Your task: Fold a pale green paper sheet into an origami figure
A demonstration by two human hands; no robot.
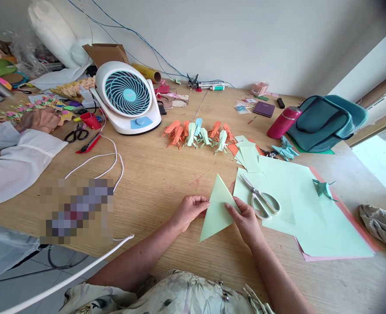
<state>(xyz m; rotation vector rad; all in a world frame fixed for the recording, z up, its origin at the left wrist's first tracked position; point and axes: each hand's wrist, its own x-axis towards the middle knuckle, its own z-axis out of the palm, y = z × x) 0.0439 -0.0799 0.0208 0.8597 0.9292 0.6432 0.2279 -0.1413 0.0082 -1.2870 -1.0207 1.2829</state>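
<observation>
A pale green sheet of paper (216, 211), folded into a triangle, is held up between my two hands over the table. My left hand (193, 210) pinches its left edge. On the right edge, my right hand (245, 216) grips it with the thumb lying on the front face. White-handled scissors (261, 196) lie partly spread just right of my right hand, on large pale green sheets (323, 231). Beyond my hands stands a row of folded paper figures (192, 133) in orange, green and blue. Small cut paper pieces (250, 157) are piled beside them.
A white fan (127, 98) stands at the back left, its white cable (116, 152) looping over the table. Further left are a co-worker's hands (40, 120), black scissors (77, 133) and a red cutter (90, 143). A pink flask (284, 122) and teal bag (326, 122) stand at the right.
</observation>
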